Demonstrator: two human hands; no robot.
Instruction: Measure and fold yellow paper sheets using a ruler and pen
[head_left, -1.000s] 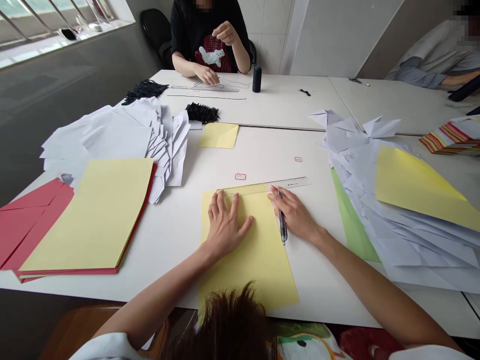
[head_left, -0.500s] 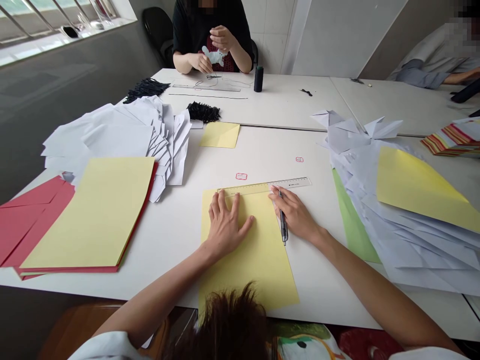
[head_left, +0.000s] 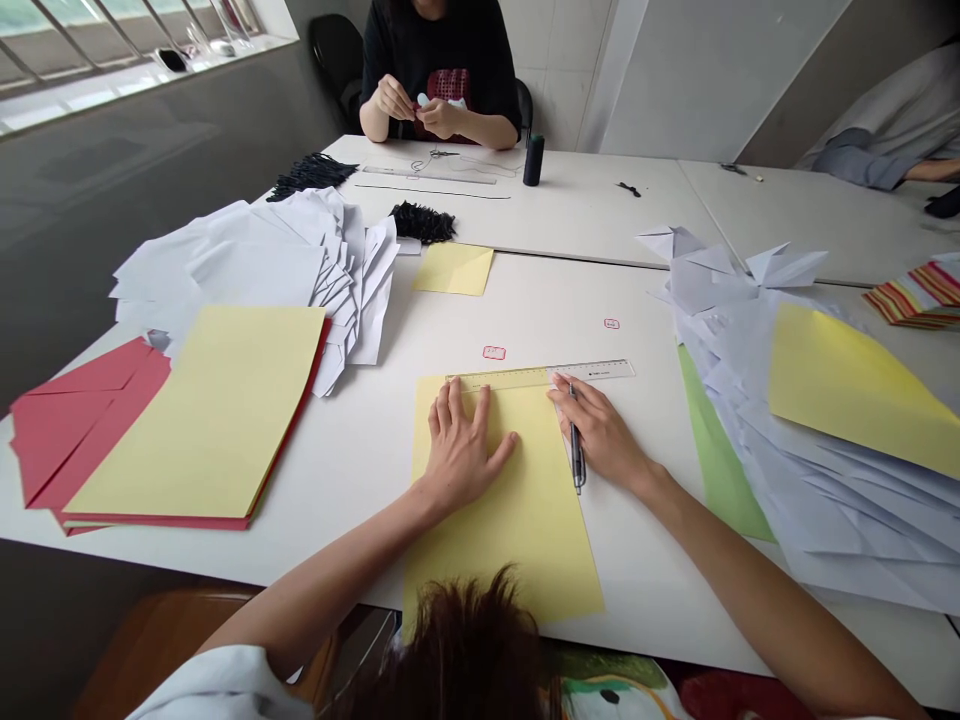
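Observation:
A yellow sheet of paper (head_left: pixel 517 540) lies on the white table in front of me, with a clear ruler (head_left: pixel 600 371) across its top edge. My left hand (head_left: pixel 465 445) rests on the sheet with fingers spread, its fingertips pressing the ruler's left part. My right hand (head_left: pixel 600 425) is at the sheet's right edge, and its fingertips touch the ruler near the middle. A dark pen (head_left: pixel 577 445) is held in my right hand, its lower end pointing toward me. The ruler's right end sticks out past the paper.
Yellow sheets (head_left: pixel 202 410) on red ones lie left, before a white paper pile (head_left: pixel 247 250). More white paper (head_left: pixel 810 450) is stacked right, over a green sheet (head_left: pixel 720 450). Across the table a person (head_left: pixel 442 70) handles a small item near a black thread spool (head_left: pixel 533 161).
The view has shifted slightly, so the table's contents sit a little further right. My hands, ruler and pen keep their places on the sheet. The person opposite has lowered their hands.

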